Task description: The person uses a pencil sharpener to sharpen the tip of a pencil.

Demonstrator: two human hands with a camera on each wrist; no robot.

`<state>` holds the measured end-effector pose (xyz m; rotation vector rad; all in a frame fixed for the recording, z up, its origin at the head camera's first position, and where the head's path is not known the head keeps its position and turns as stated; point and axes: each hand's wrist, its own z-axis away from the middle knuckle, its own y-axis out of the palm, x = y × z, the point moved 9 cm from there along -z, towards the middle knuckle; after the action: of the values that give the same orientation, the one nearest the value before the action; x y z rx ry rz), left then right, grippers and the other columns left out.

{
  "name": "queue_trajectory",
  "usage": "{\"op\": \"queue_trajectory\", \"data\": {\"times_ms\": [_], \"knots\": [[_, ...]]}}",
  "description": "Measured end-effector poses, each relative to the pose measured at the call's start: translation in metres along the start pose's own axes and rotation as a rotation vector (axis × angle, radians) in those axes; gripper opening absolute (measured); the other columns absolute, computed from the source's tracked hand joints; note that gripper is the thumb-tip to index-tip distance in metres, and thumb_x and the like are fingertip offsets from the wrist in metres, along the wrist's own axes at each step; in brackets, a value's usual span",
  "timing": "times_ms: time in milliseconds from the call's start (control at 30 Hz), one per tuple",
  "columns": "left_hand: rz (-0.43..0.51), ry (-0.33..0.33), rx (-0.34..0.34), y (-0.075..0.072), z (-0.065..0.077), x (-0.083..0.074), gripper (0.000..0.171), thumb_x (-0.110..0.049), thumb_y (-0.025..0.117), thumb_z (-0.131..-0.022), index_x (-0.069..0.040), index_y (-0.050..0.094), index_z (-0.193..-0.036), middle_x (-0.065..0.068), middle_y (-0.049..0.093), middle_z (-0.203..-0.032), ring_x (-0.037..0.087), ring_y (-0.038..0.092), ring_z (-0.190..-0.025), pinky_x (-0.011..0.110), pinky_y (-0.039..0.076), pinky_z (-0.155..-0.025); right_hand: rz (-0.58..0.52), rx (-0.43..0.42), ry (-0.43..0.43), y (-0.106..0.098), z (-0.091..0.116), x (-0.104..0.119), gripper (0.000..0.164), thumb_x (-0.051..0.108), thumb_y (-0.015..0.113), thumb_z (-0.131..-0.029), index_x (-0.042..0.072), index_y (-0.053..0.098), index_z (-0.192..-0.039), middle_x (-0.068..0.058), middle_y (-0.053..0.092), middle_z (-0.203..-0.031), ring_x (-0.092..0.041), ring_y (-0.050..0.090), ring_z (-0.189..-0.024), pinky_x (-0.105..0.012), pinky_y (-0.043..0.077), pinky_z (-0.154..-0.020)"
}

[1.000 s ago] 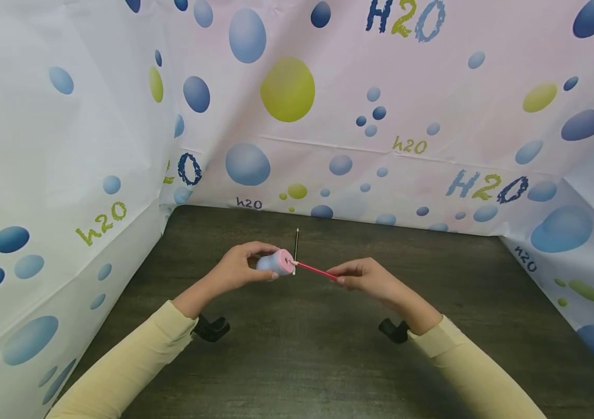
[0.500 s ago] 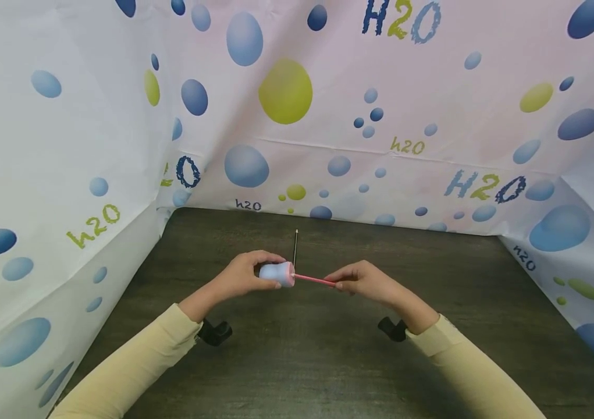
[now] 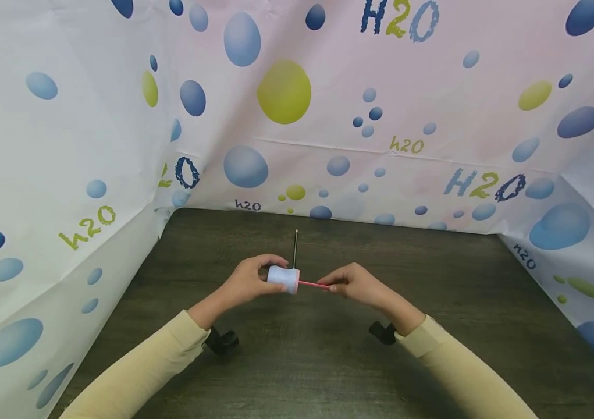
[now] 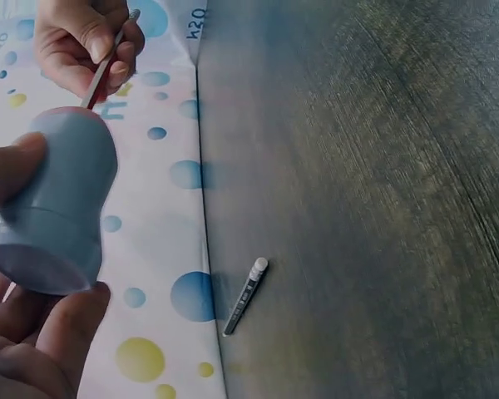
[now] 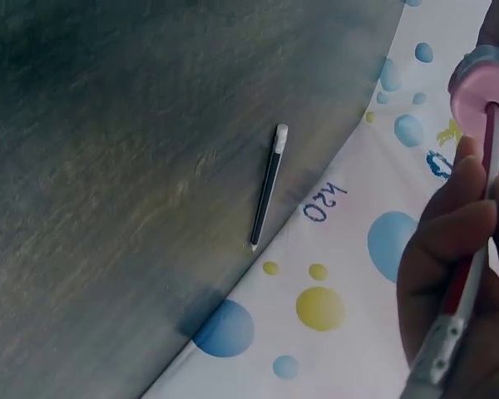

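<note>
My left hand (image 3: 249, 278) grips a light-blue, waisted pencil sharpener (image 3: 281, 279) with a pink end, held sideways above the table. From the right, my right hand (image 3: 362, 284) pinches a red pencil (image 3: 313, 284); its point is hidden inside the sharpener. The right wrist view shows the pencil entering a hole in the pink end (image 5: 474, 91), its pale dotted back end (image 5: 437, 357) sticking out behind the fingers. In the left wrist view, the thumb lies along one side of the blue body (image 4: 66, 183), with fingers round the other.
A black pencil (image 3: 295, 247) with a white end lies on the dark wooden table (image 3: 297, 361) beyond the sharpener. White sheeting (image 3: 338, 116) printed with bubbles and "H2O" stands around the table's back and sides. Black wrist mounts (image 3: 221, 340) hang under both wrists.
The sharpener has turned from showing its pink end to lying side-on, and moved slightly right and nearer. The red pencil's point went from the hole's mouth to inside; less pencil shows between the hands.
</note>
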<state>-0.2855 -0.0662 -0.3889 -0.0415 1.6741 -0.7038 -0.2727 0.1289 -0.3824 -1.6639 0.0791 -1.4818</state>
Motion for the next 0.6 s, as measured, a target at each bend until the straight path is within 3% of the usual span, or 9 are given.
{"op": "queue_trajectory", "data": {"times_ms": [133, 367, 467, 600], "knots": [[0.001, -0.057, -0.044, -0.006, 0.0, 0.008, 0.048, -0.015, 0.082, -0.088, 0.0, 0.064, -0.13, 0.023, 0.065, -0.131, 0.036, 0.068, -0.118, 0.043, 0.062, -0.094, 0.023, -0.029, 0.002, 0.0, -0.001, 0.001, 0.027, -0.002, 0.058, -0.1, -0.004, 0.072, -0.123, -0.029, 0.075, -0.108, -0.012, 0.041, -0.062, -0.023, 0.033, -0.055], [-0.115, -0.162, 0.003, -0.01, -0.002, 0.015, 0.056, -0.028, 0.075, -0.094, 0.008, 0.06, -0.135, 0.024, 0.071, -0.12, 0.032, 0.071, -0.104, 0.041, 0.063, -0.08, 0.099, -0.085, -0.07, -0.004, 0.001, 0.01, 0.028, 0.004, 0.064, -0.099, -0.002, 0.071, -0.125, -0.022, 0.075, -0.113, -0.019, 0.068, -0.083, -0.021, 0.05, -0.064], [-0.05, -0.193, 0.082, -0.005, -0.001, 0.016, 0.058, -0.031, 0.07, -0.098, 0.009, 0.057, -0.139, 0.027, 0.069, -0.127, 0.032, 0.072, -0.105, 0.044, 0.064, -0.083, 0.201, -0.129, -0.119, -0.006, 0.003, 0.015, 0.028, 0.004, 0.07, -0.095, 0.0, 0.073, -0.122, -0.019, 0.076, -0.11, -0.017, 0.07, -0.083, -0.02, 0.053, -0.066], [0.095, -0.199, 0.176, -0.001, 0.002, 0.018, 0.057, -0.03, 0.063, -0.103, 0.008, 0.052, -0.144, 0.028, 0.064, -0.134, 0.027, 0.073, -0.104, 0.047, 0.063, -0.091, 0.345, -0.218, -0.258, -0.01, 0.008, 0.026, 0.027, -0.002, 0.072, -0.09, -0.001, 0.076, -0.117, -0.013, 0.079, -0.104, -0.019, 0.072, -0.085, -0.021, 0.055, -0.067]]}}
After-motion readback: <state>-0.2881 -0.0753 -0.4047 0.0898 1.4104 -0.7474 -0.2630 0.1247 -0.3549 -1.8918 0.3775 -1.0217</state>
